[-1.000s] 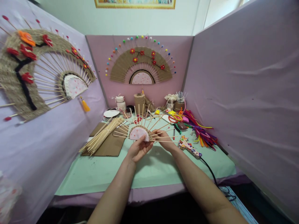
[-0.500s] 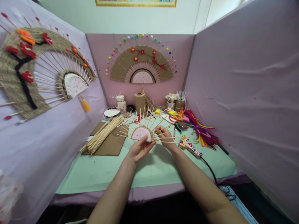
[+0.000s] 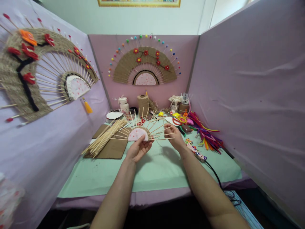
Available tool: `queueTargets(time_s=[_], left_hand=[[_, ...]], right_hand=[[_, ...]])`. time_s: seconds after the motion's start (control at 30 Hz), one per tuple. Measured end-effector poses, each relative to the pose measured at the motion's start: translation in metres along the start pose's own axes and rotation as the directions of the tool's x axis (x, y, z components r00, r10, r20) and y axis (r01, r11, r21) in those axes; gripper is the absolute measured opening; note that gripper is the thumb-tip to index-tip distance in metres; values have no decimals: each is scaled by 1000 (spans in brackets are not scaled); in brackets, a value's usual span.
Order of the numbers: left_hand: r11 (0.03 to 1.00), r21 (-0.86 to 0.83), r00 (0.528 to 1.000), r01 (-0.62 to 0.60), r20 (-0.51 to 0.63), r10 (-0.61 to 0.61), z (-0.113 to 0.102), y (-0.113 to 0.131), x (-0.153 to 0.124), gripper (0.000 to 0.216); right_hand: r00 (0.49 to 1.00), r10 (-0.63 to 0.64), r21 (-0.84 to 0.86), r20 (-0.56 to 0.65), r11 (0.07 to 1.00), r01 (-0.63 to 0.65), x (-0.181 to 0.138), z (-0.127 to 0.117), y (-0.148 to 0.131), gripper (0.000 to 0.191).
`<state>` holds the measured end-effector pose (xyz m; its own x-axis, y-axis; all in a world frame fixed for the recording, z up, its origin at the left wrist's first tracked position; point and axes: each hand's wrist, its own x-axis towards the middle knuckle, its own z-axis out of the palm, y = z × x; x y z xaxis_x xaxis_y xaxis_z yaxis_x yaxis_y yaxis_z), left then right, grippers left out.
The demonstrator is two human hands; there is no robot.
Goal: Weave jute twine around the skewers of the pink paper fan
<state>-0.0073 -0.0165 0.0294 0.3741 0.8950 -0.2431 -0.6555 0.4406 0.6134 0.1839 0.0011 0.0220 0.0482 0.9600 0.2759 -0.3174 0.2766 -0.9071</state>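
My left hand [image 3: 138, 149] grips a small half-made fan [image 3: 137, 133] by its pink half-round base, upright above the green table mat [image 3: 152, 171]. Thin wooden skewers radiate from that base, with a band of twine woven round its edge. My right hand [image 3: 173, 135] sits at the fan's right side, fingers pinched among the skewer ends, seemingly on a strand of twine too thin to make out.
A bundle of loose skewers [image 3: 105, 137] lies on brown cardboard [image 3: 111, 148] to the left. A twine spool [image 3: 143, 103], jars, scissors [image 3: 179, 120], pipe cleaners [image 3: 205, 132] and a patterned glue gun [image 3: 195, 151] crowd the back and right. Finished fans [image 3: 144, 65] hang on the pink walls.
The fan in my left hand has shifted left and slightly up. My right hand has moved away from the base, out to the right among the skewer tips.
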Motion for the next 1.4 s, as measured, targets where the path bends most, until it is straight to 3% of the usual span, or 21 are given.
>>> queueTargets(time_s=[0.13,0.3,0.73,1.17,1.4], left_hand=[[997,-27,997,-67,-40,66,-2,3,2,8],[994,-43,993,-100,-65,97,-2,3,4,6],[997,-70,998,-42,-50,39,-2,2,5,6],[998,-56,996,-15,-89,10,-4,4,6,7],[999,-37,998,36,-48,-38,-2,1,3,7]], right_hand=[[989,-107,62,-106,992,114,2,-9,-9,25],[975,-209,4,-73,978,210,-1,-9,-12,23],[976,-217,-29,-14,976,216,-8,-11,-18,18],[929,-358,-179,-97,924,337,0,-15,-15,19],[910,-340,-258,-236,925,279,8,-20,-5,21]])
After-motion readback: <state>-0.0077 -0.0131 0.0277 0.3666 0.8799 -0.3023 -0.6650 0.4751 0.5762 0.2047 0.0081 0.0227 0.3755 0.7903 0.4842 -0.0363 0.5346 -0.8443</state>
